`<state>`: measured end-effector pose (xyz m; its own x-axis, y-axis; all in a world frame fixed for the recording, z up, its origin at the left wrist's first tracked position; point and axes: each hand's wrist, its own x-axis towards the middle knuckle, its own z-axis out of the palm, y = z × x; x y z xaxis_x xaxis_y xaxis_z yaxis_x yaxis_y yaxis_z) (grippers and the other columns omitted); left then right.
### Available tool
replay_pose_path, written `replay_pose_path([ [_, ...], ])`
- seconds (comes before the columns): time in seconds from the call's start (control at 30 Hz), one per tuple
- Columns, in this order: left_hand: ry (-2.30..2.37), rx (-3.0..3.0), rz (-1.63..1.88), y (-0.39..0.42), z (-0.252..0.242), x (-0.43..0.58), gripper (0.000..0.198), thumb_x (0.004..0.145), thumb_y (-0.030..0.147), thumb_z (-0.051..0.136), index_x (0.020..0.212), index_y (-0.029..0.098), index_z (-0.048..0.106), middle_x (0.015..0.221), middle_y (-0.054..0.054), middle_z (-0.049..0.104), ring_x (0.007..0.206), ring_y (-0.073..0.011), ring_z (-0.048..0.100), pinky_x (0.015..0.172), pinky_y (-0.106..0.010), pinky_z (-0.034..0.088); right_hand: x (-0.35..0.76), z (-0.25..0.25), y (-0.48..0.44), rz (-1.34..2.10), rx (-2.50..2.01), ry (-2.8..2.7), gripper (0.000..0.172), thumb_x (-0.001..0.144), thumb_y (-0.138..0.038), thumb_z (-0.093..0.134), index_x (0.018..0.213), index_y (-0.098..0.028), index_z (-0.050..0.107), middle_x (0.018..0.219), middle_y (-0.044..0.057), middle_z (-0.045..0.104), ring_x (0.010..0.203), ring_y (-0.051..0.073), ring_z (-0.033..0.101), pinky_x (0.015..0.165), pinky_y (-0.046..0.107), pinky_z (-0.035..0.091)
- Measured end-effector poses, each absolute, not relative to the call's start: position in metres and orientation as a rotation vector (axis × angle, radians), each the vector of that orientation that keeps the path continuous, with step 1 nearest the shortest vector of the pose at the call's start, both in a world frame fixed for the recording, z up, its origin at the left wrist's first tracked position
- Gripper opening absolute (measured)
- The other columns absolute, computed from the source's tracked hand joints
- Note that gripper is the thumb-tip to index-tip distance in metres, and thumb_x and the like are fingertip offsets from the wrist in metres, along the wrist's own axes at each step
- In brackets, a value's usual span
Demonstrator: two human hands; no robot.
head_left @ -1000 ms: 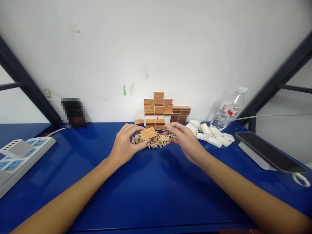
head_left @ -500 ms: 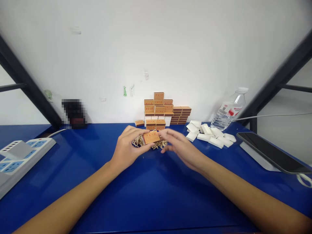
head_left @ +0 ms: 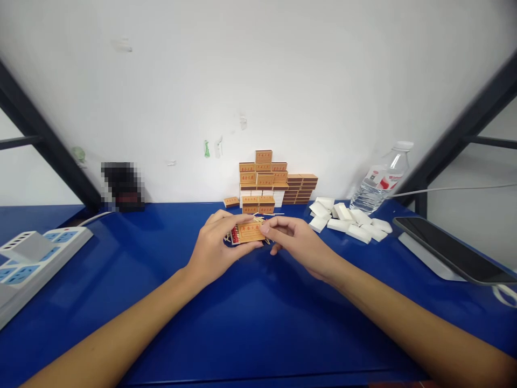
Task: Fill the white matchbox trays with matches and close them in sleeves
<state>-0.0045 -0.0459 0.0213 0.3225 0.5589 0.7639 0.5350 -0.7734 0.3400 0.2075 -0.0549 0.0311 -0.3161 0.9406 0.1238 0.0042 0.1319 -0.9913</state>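
My left hand (head_left: 210, 245) grips an orange matchbox (head_left: 249, 231) by its left end, just above the blue table (head_left: 242, 323). Red match heads stick out at the box's left side. My right hand (head_left: 297, 240) pinches the box's right end with thumb and fingers curled. Loose matches lie under and behind both hands, mostly hidden. Behind them, a stack of orange matchboxes (head_left: 266, 178) stands against the white wall.
Several white inner trays (head_left: 349, 223) lie right of the stack. A water bottle (head_left: 379, 180) stands beside them. A phone (head_left: 452, 250) rests on a stand at right. A power strip (head_left: 36, 256) sits at the left edge.
Both hands came together toward me over the match pile. My right hand closed onto the box's right end, and match heads now show at its left end.
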Motion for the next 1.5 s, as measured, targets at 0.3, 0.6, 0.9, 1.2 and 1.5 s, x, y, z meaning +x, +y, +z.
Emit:
replay_pose_path([
  [0.3, 1.016, 2.628, 1.487, -0.033, 0.020, -0.013, 0.041, 0.083, 0.042, 0.086, 0.116, 0.024, 0.071, 0.109, -0.004, 0.078, 0.098, -0.0224, 0.067, 0.089, -0.041, 0.057, 0.222, 0.034, -0.042, 1.360, -1.042, -1.370, 0.033, 0.078, -0.049, 0.082, 0.079, -0.018, 0.073, 0.095, 0.006, 0.069, 0.085, 0.018, 0.058, 0.064, 0.028, 0.051],
  [0.6, 1.020, 2.627, 1.431, -0.027, 0.020, -0.016, 0.032, 0.085, 0.040, 0.085, 0.106, 0.022, 0.070, 0.102, -0.003, 0.074, 0.099, -0.0221, 0.063, 0.089, -0.040, 0.055, 0.229, 0.032, -0.034, 1.355, -1.059, -1.379, 0.029, 0.077, -0.046, 0.082, 0.079, -0.018, 0.074, 0.097, 0.008, 0.072, 0.086, 0.018, 0.060, 0.063, 0.028, 0.051],
  [0.9, 1.037, 2.606, 1.432, -0.027, 0.017, -0.015, 0.028, 0.086, 0.038, 0.084, 0.104, 0.022, 0.070, 0.101, -0.003, 0.075, 0.098, -0.0222, 0.064, 0.088, -0.039, 0.054, 0.248, 0.040, -0.023, 1.315, -1.071, -1.402, 0.024, 0.074, -0.040, 0.083, 0.075, -0.018, 0.074, 0.096, 0.008, 0.069, 0.089, 0.018, 0.056, 0.060, 0.024, 0.050],
  [1.2, 0.970, 2.648, 1.399, -0.027, 0.015, -0.014, 0.034, 0.085, 0.039, 0.085, 0.112, 0.023, 0.071, 0.105, -0.004, 0.076, 0.098, -0.0233, 0.064, 0.089, -0.043, 0.055, 0.239, 0.035, -0.027, 1.401, -1.064, -1.374, 0.026, 0.078, -0.041, 0.082, 0.082, -0.017, 0.075, 0.095, 0.008, 0.072, 0.083, 0.017, 0.057, 0.059, 0.025, 0.048],
  [1.5, 0.998, 2.657, 1.386, -0.027, 0.016, -0.015, 0.028, 0.086, 0.037, 0.083, 0.106, 0.022, 0.070, 0.101, -0.004, 0.075, 0.094, -0.0227, 0.064, 0.086, -0.041, 0.056, 0.240, 0.032, -0.026, 1.421, -1.056, -1.380, 0.026, 0.080, -0.042, 0.081, 0.085, -0.017, 0.077, 0.097, 0.009, 0.073, 0.085, 0.017, 0.058, 0.059, 0.025, 0.048],
])
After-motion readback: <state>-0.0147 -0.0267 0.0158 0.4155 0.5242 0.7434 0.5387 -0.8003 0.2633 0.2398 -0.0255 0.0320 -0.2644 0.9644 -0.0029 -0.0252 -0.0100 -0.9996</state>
